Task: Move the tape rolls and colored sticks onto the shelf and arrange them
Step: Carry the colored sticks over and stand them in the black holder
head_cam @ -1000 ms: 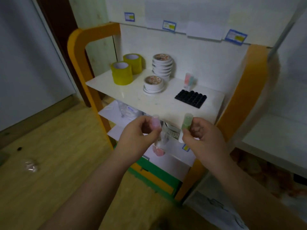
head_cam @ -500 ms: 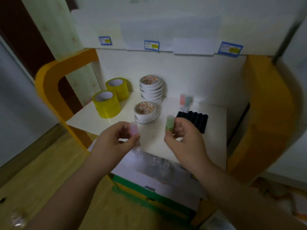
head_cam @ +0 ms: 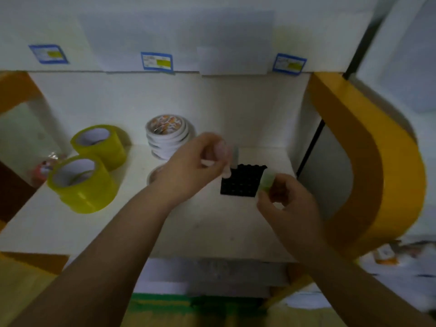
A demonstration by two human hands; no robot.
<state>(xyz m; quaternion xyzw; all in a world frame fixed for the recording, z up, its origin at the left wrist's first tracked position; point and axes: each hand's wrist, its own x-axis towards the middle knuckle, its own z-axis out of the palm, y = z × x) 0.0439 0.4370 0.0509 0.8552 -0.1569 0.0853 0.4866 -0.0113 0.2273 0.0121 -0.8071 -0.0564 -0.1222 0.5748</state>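
We pinch a small light pink plastic stick (head_cam: 224, 152) in left hand (head_cam: 191, 171) fingers, pale green stick (head_cam: 266, 181) likewise in right hand (head_cam: 286, 204), centre frame, best held mid-barrel.

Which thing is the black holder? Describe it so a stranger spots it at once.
Start at the white shelf framed in orange. On its right half, between the two hands, lies the black holder, a flat square block. It is the only black, studded-looking thing there; its neighbours are round yellow and white tape rolls.
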